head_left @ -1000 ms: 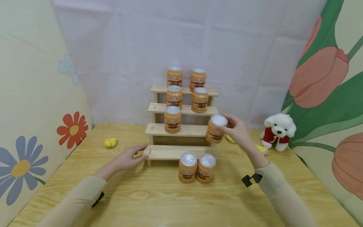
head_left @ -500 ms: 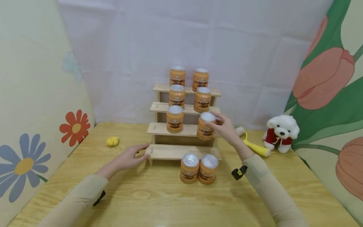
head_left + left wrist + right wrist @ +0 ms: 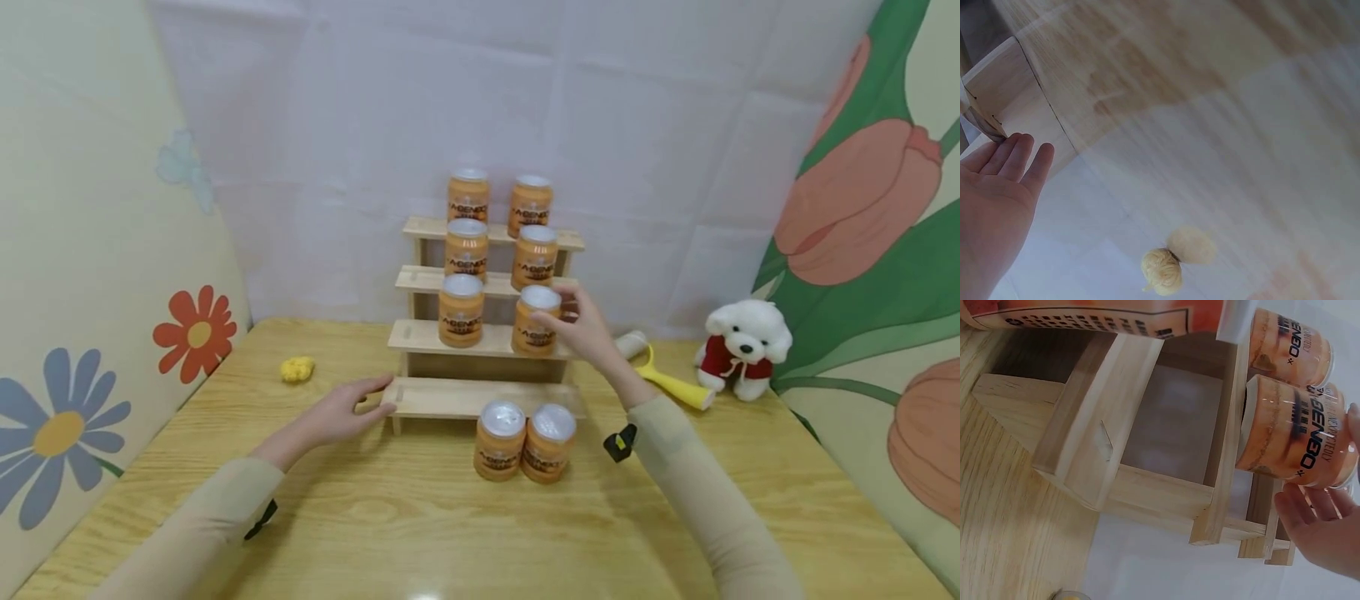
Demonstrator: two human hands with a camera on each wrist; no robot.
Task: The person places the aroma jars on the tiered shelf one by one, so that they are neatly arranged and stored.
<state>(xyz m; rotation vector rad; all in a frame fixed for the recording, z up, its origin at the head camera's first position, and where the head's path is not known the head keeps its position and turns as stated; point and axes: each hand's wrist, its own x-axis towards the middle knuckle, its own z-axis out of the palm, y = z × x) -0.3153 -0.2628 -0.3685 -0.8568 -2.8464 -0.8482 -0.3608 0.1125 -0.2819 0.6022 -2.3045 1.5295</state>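
My right hand [image 3: 590, 332] grips an orange can [image 3: 532, 327] with a silver lid, its thumb on the near side. The can stands upright at the right of the second step from the bottom of a wooden stepped rack [image 3: 450, 398]. In the right wrist view, the base of the gripped can [image 3: 1291, 428] appears to meet the plank. My left hand [image 3: 337, 417] touches the left end of the bottom step with fairly straight fingers [image 3: 1016, 156]. Several like cans stand in pairs on the upper steps. Two more cans [image 3: 500, 442] stand side by side before the rack.
A yellow knotted ball [image 3: 297, 369] lies on the wooden table [image 3: 420, 533] to the left. To the right are a yellow-handled tool with a pale roll [image 3: 678, 389] and a white plush dog [image 3: 744, 346]. A white cloth [image 3: 360, 100] hangs behind the rack.
My right hand has carried the can leftward from beside the rack, then lowered it onto the second step from the bottom. My left hand stays at the rack's left end.
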